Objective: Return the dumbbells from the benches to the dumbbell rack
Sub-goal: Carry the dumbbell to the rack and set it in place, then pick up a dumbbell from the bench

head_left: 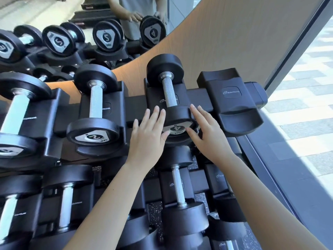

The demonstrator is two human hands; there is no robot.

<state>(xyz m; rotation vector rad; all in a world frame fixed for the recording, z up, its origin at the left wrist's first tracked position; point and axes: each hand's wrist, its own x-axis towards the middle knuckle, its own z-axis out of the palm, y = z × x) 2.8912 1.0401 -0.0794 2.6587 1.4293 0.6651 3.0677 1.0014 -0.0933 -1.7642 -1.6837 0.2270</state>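
Observation:
A black dumbbell marked 4 (169, 91) with a knurled steel handle lies in a cradle on the top row of the black dumbbell rack (194, 98). My left hand (149, 134) lies flat with straight fingers against the left side of its near head. My right hand (207, 132) does the same on the right side, thumb touching the silver end plate. Neither hand is curled round it. Left of it sits a dumbbell marked 2 (95, 109), and a larger one (16, 116) at the far left.
An empty Nautilus cradle (232, 103) is at the rack's right end. More dumbbells fill the lower row (180, 201). A mirror (81, 33) behind the rack reflects the weights and me. A wood panel and a window frame stand to the right.

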